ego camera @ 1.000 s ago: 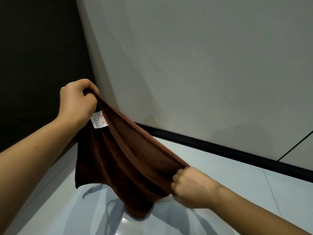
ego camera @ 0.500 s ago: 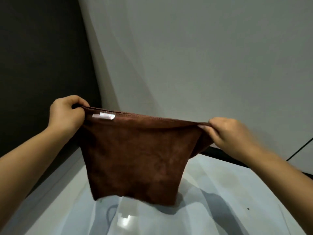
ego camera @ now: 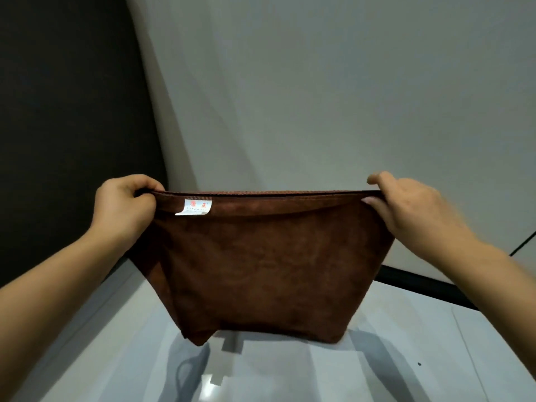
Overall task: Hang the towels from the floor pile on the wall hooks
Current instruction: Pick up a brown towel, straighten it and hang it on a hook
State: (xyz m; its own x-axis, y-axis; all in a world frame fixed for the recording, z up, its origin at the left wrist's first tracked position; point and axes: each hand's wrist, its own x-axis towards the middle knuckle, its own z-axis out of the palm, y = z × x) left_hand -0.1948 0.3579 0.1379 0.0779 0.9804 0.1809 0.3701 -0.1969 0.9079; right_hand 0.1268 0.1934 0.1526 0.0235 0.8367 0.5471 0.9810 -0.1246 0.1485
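1. While the left hand [ego camera: 123,207] curls round the top left corner of the brown towel [ego camera: 261,265], its fingers fold over the hem and the thumb tucks in below, so the cloth is bunched inside the fist at centre left of the frame.
2. At centre right, the right hand [ego camera: 412,210] pinches the opposite top corner, thumb above the hem and fingers under it, knuckles toward the camera.
3. Between the two hands the top hem runs taut and nearly level across the middle of the frame, with a second edge sagging a little just below it.
4. A white label [ego camera: 193,207] with red print is sewn just beside the left hand, under the hem; its lower left corner curls up.
5. From the hem the towel hangs free in the air, narrowing toward its bottom edge, which ends in a small point at lower left.
6. Behind it, a pale grey wall [ego camera: 333,97] fills the upper right of the frame, a dark wall [ego camera: 63,111] the upper left.
7. Along the foot of the pale wall at right runs a black skirting strip [ego camera: 423,285].
8. Below, the glossy light floor [ego camera: 290,369] shows shadows under the towel.
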